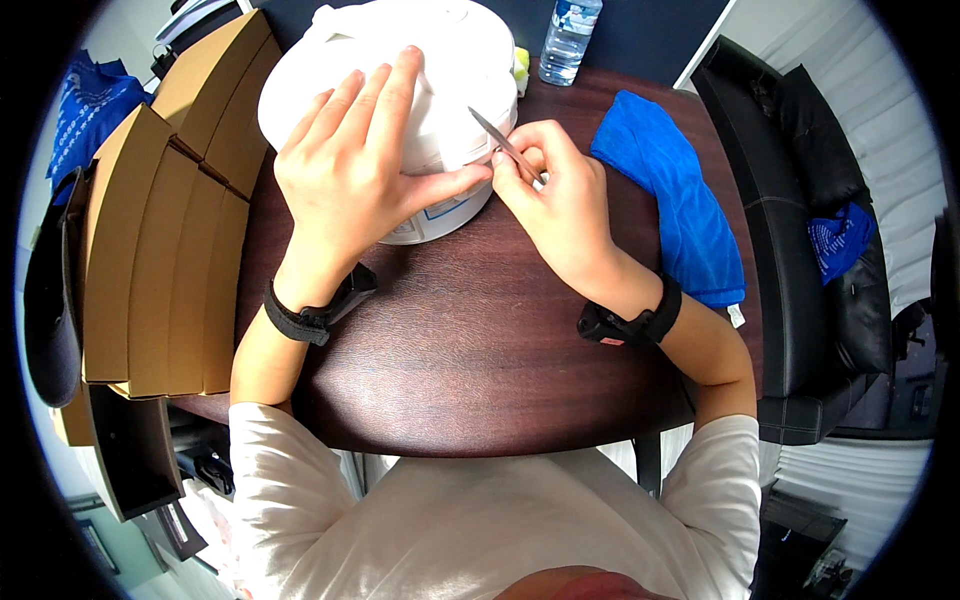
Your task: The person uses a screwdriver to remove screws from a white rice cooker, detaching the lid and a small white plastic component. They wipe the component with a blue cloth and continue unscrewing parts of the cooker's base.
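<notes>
A white round lidded tub stands at the far side of the dark wooden table, with a label partly visible low on its near side. My left hand lies over its top, fingers spread, the thumb stretched toward my right hand. Pinched in my right hand is a slim pointed metal tool, its tip angled up and left over the tub's right rim. I cannot tell whether it is a knife or closed scissors, as the fingers cover its near end. Both wrists wear black strapped devices.
A blue cloth lies to the right on the table. Behind, next to the tub, stands a clear water bottle. Brown cardboard boxes are stacked along the left edge. A black sofa is beyond the table's right side.
</notes>
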### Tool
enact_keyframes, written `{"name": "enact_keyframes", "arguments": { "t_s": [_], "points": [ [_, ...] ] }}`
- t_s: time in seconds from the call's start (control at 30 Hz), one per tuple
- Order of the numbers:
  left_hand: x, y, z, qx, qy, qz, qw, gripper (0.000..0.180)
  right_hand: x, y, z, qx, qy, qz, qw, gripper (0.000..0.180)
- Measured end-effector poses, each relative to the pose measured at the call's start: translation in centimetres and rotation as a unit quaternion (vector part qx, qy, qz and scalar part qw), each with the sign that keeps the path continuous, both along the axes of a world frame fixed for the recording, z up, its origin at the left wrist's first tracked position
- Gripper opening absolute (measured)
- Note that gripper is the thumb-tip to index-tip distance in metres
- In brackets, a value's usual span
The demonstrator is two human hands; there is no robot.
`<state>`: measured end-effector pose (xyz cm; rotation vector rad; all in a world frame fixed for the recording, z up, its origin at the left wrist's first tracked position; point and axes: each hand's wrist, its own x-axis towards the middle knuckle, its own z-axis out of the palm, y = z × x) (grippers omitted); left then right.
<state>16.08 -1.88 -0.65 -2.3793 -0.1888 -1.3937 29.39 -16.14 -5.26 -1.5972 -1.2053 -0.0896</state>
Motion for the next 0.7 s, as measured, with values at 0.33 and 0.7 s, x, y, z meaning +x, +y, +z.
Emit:
{"name": "enact_keyframes", "arguments": {
  "t_s": [0.33,0.7],
  "points": [
    [0.1,-0.09,0.14,0.011,-0.005,-0.004,1.0,0.088,-0.26,0.05,0.1,0.017,0.023,0.005,1.0,0.019],
    [0.04,-0.13,0.19,0.014,-0.001,0.004,1.0,0.089,-0.09,0.08,-0.06,0.027,0.028,0.011,0.999,0.015]
  ]
}}
